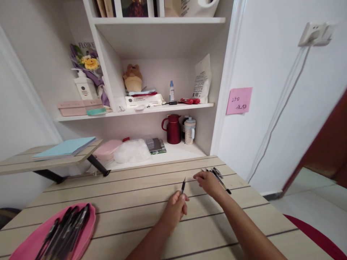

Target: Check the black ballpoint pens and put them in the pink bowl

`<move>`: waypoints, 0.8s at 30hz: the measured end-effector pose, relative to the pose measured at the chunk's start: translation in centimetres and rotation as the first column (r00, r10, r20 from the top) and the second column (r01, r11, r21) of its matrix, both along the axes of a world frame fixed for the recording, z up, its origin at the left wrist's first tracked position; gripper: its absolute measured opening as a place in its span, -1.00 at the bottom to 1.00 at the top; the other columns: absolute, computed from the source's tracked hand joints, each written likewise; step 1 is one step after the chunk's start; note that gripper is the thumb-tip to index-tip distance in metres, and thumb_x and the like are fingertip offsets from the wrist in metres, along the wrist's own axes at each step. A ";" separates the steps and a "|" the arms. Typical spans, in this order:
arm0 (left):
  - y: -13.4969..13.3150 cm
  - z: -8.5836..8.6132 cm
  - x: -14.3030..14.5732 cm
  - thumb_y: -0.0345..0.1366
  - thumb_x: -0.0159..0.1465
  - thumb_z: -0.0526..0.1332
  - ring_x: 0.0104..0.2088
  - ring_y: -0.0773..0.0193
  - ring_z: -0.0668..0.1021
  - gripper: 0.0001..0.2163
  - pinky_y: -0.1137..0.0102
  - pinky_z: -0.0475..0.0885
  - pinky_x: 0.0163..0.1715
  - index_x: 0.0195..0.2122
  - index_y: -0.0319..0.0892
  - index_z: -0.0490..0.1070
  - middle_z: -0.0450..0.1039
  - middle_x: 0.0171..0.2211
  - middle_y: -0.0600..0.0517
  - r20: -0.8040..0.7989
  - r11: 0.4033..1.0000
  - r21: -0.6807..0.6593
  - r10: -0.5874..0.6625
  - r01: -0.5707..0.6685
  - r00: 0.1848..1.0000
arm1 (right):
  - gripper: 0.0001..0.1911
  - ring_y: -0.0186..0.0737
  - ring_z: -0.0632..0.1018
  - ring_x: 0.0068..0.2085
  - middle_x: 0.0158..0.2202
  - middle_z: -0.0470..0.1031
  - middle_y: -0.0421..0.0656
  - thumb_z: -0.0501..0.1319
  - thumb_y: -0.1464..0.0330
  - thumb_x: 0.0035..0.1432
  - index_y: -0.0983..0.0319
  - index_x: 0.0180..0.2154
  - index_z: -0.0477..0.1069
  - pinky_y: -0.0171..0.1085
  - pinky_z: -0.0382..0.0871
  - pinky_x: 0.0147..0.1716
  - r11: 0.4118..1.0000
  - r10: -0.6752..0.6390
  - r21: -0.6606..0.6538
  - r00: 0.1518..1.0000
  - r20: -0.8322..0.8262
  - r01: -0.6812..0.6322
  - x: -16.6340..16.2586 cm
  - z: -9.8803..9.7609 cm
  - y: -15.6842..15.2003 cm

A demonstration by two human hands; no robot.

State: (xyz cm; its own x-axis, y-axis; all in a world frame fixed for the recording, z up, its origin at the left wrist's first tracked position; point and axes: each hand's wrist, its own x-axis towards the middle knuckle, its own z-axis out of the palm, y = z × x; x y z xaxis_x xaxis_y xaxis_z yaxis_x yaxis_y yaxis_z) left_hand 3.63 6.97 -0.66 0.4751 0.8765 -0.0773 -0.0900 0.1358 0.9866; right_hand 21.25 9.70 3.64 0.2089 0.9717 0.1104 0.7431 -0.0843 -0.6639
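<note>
9 o'clock: riser (81, 154) with blue paper (65, 147) on top.

8 o'clock: pink tray (25, 242) on the worktop (127, 220), bunch of black pens (66, 231) lying in it, far ends toward 1 o'clock. Should be light and stiff, smooth barrels, prone to roll and slide over each other. Best hold: pinch one mid-barrel.

6 o'clock: left hand (175, 209) closed on a single pen (183, 186), thumb against curled fingers. Dark grip and bare point stick out toward 12, maybe a touch past; rest of the barrel hidden in the hand. Same feel expected: light, rigid. Point is the fragile bit and may leave ink, so hold behind it.

5 o'clock: right hand (208, 182), apart from left, fingers bent and bunched, tips toward 9-10. Can't tell if it pinches anything small.

4 o'clock: slim dark pieces (222, 185) on the worktop, just beside the right hand. Pens or pen parts, too small to say. Loose, so easily knocked.

2 o'clock: pink note (239, 101) on the wall.
</note>
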 end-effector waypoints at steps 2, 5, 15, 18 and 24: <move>0.0 -0.1 0.0 0.00 0.13 0.05 -0.82 0.58 0.01 -0.67 0.54 -0.19 -0.76 -0.36 -0.20 0.21 0.17 -0.74 0.23 -0.023 1.000 0.021 -0.008 0.008 1.000 | -0.78 -0.34 0.43 -0.53 -0.50 0.48 -0.15 0.09 0.31 0.01 0.27 -0.36 0.44 -0.38 0.21 -0.59 0.997 0.070 0.067 0.921 -0.382 -0.048 -0.8 0.9 -0.2; -0.1 -0.1 0.0 -0.02 0.15 0.02 -0.82 0.58 0.00 -0.69 0.53 -0.18 -0.75 -0.39 -0.20 0.20 0.17 -0.74 0.23 -0.026 1.000 0.021 -0.003 0.003 1.000 | -0.77 -0.44 0.31 -0.63 -0.55 0.43 -0.20 0.21 0.27 -0.13 0.28 -0.40 0.44 -0.40 0.07 -0.68 0.988 0.132 0.154 0.673 -0.727 -0.027 -2.2 1.8 -0.7; -0.3 0.3 -0.1 -0.04 0.16 0.02 -0.81 0.57 0.02 -0.71 0.53 -0.17 -0.74 -0.40 -0.20 0.21 0.17 -0.73 0.22 -0.040 1.000 0.027 -0.007 0.008 0.999 | -0.78 -0.43 0.27 -0.61 -0.59 0.34 -0.27 0.22 0.28 -0.16 0.26 -0.40 0.43 -0.36 0.18 -0.61 0.969 0.208 0.240 0.729 -0.652 -0.062 -3.2 2.4 -1.1; -0.2 0.2 -0.1 -0.06 0.16 0.03 -0.81 0.58 0.02 -0.72 0.53 -0.17 -0.75 -0.41 -0.20 0.21 0.17 -0.74 0.22 -0.054 0.999 0.029 -0.019 0.021 0.998 | -0.76 -0.42 0.28 -0.60 -0.58 0.32 -0.29 0.20 0.29 -0.14 0.25 -0.35 0.40 -0.37 0.20 -0.61 0.963 0.222 0.260 0.774 -0.592 -0.078 -2.9 2.4 -1.1; -0.1 -0.1 -0.1 -0.05 0.15 0.05 -0.80 0.58 0.03 -0.71 0.54 -0.17 -0.74 -0.42 -0.21 0.23 0.18 -0.74 0.22 -0.051 1.000 0.028 -0.003 0.005 0.999 | -0.78 -0.45 0.28 -0.64 -0.59 0.30 -0.32 0.16 0.35 -0.11 0.23 -0.33 0.36 -0.38 0.20 -0.63 0.957 0.276 0.227 0.802 -0.531 -0.179 -2.8 2.3 -1.2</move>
State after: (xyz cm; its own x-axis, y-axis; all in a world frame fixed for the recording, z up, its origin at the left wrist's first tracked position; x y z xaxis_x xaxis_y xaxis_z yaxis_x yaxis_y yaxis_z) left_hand 3.58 6.89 -0.80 0.4747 0.8768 -0.0769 -0.0389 0.1082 0.9934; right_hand 18.41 8.54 5.94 0.0567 0.9782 0.1999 0.2318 0.1818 -0.9556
